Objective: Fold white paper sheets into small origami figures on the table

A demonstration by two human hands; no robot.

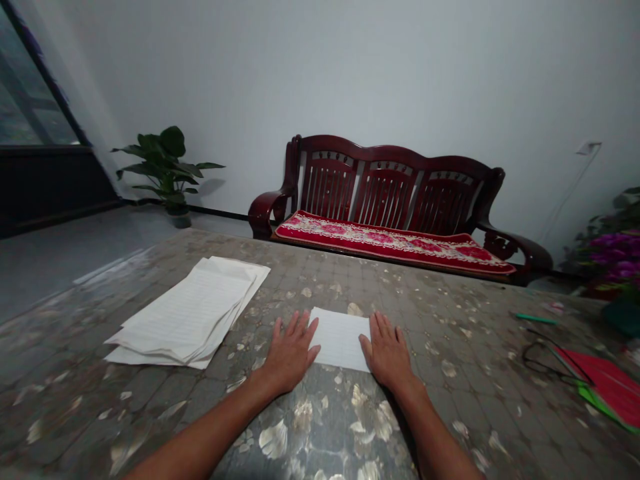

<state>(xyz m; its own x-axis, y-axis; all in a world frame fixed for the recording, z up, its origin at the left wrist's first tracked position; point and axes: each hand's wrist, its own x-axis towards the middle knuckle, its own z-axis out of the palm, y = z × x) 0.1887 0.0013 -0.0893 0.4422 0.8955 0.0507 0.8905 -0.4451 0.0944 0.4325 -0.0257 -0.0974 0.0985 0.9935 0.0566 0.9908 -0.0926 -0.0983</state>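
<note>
Rests left hand (291, 352) palm-down at left edge of small white rectangular lined paper (341, 339), fingers spread, gripping nothing. Rests right hand (389, 352) palm-down at right edge, fingers extended, thumb over paper, gripping nothing. Has paper flat between both hands' fingers on grey flower-patterned tabletop (320, 433).

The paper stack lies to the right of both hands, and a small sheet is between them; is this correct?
Wrong side: the head view shows the paper stack left of the left hand and the right hand. The small sheet is between them.
</note>
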